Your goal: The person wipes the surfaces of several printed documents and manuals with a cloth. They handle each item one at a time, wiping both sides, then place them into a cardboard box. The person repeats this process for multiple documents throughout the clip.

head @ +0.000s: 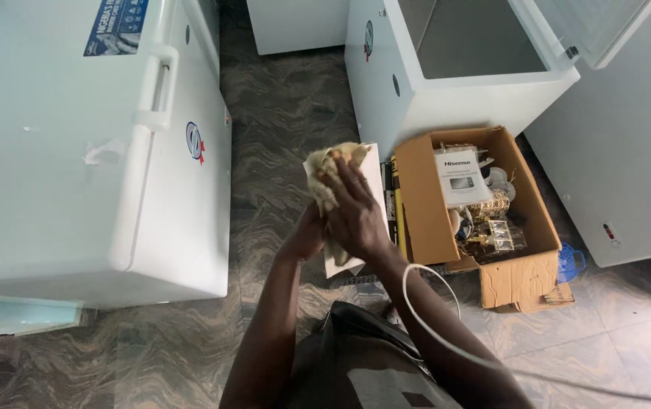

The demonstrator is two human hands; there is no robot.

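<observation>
Freezers frame the scene: on the left a closed white chest freezer [75, 151] with a long handle on its lid, and past it a strip of dark, marbled floor tiles [280, 113] running up the middle. At the centre the person's two hands meet over a flat white panel [374, 182] that stands on edge above the floor. The left hand [306, 236] grips the panel from behind and below, fingers wrapped out of sight, while the right hand [355, 216] lies spread and flat on a crumpled beige cloth [327, 170], pressing it against the panel's face. By the look of it, the work in hand is wiping that panel; the next move would seem to call for a steady hold underneath and firm sliding pressure from the cloth hand. A thin white cable [424, 303] loops across the right forearm. Just right of the panel sits an open cardboard box [424, 197] holding a printed leaflet and small clear and metallic parts. Behind it stands an open white chest freezer [462, 83], its grey interior showing, and another white appliance [621, 151] fills the right edge.
</observation>
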